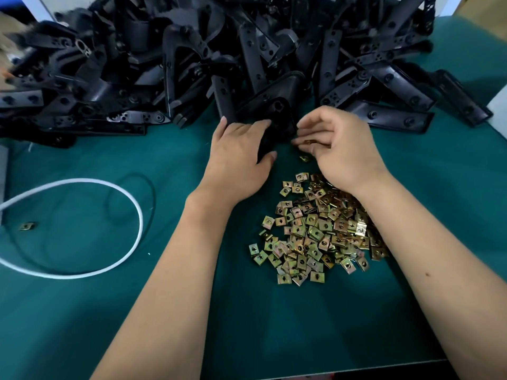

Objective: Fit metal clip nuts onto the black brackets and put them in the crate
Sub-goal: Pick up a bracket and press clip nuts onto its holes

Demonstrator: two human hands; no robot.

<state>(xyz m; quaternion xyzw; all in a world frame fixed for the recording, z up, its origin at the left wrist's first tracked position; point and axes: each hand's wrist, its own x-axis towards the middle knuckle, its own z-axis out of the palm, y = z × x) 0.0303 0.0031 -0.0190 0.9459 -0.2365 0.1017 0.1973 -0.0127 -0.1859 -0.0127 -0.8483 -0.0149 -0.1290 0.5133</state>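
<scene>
My left hand point(241, 149) grips a black bracket point(271, 105) at the front of a big heap of black brackets point(192, 56) across the far side of the table. My right hand point(337, 149) is just to the right of it, fingers curled, pinching a brass-coloured clip nut point(309, 142) close to the bracket's lower end. One loose clip nut point(304, 158) lies right under that hand. A pile of several clip nuts point(315, 229) lies on the green mat between my forearms. No crate shows in view.
A white cable point(115, 187) loops over the green mat point(82, 311) at the left, beside a thin black cord point(148, 187). A stray clip nut point(27, 226) lies near the left edge. The table's front edge runs along the bottom right.
</scene>
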